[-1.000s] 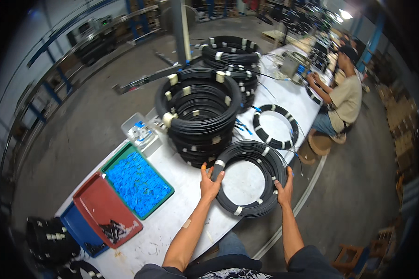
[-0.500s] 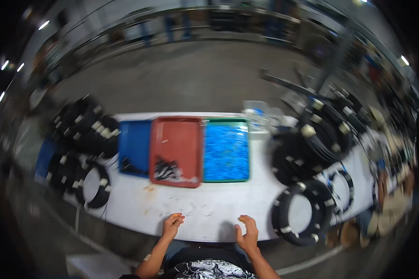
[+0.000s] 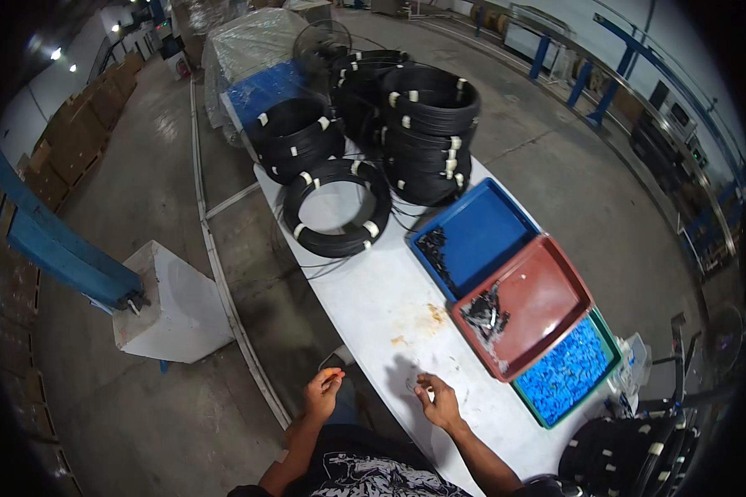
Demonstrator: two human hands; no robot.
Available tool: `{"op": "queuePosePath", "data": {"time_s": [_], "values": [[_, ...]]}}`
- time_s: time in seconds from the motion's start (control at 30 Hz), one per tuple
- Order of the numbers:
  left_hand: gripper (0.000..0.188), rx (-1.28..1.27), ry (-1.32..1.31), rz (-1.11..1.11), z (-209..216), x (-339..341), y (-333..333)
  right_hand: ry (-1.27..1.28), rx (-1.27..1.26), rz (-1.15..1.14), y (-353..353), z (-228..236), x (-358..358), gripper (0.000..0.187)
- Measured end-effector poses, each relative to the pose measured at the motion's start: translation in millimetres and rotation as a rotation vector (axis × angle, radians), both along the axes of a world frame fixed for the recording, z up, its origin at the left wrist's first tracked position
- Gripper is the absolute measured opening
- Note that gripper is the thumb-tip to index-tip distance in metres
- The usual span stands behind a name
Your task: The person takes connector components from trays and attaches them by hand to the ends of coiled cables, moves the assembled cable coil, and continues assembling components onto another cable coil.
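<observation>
My left hand [image 3: 323,394] is held in front of my body, just off the table's near edge. Its fingers are drawn together, with an orange tint at the tips; whether anything small is between them I cannot make out. My right hand [image 3: 441,403] hovers over the white table [image 3: 360,290], fingers bent and thumb apart, with nothing visible in it. Beyond it stands a red tray [image 3: 547,286] with black and clear small pieces in one corner. A blue tray [image 3: 485,236] holds small black parts. The green tray [image 3: 609,335] is filled with small blue pieces [image 3: 564,373].
Taped black coils [image 3: 431,137] are stacked at the far end, with a single coil [image 3: 338,209] lying nearer. More coils [image 3: 630,455] stand at lower right. To the left are a blue post [image 3: 66,253] and its white base block [image 3: 178,306]. Clear plastic containers [image 3: 630,364] sit beside the green tray.
My view has swung left, so the table now runs diagonally and the left-hand coils appear nearer the middle. Both hands stay raised; the right hand's fingers are more bent.
</observation>
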State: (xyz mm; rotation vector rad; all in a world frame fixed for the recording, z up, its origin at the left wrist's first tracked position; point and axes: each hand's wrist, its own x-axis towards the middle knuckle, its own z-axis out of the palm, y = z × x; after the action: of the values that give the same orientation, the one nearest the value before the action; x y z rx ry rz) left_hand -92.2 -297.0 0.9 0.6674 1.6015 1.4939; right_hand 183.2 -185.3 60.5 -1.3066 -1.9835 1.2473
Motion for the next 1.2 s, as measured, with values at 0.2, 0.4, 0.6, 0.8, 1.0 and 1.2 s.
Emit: {"op": "queuePosePath", "data": {"time_s": [0.2,0.4,0.6,0.8,1.0,1.2], "values": [[0.043,0.141,-0.069,0.382,-25,-108,103,0.188,-0.142,-0.113,140,-31,-128,0.052],[0.066,0.371,-0.112,0.414,-12,-224,280,0.342,0.044,-0.355,318,-70,-222,0.087],[0.085,0.176,0.118,0.207,10,-277,371,0.369,0.109,-0.269,400,-48,-281,0.093],[0.088,0.203,0.006,0.176,4,-288,387,0.377,0.120,-0.195,429,-82,-282,0.092],[0.091,0.277,0.094,0.216,11,-295,370,0.177,0.079,-0.232,413,-34,-301,0.086],[0.098,0.303,-0.070,0.175,39,-236,302,0.193,0.013,-0.280,339,-15,-242,0.086]]}}
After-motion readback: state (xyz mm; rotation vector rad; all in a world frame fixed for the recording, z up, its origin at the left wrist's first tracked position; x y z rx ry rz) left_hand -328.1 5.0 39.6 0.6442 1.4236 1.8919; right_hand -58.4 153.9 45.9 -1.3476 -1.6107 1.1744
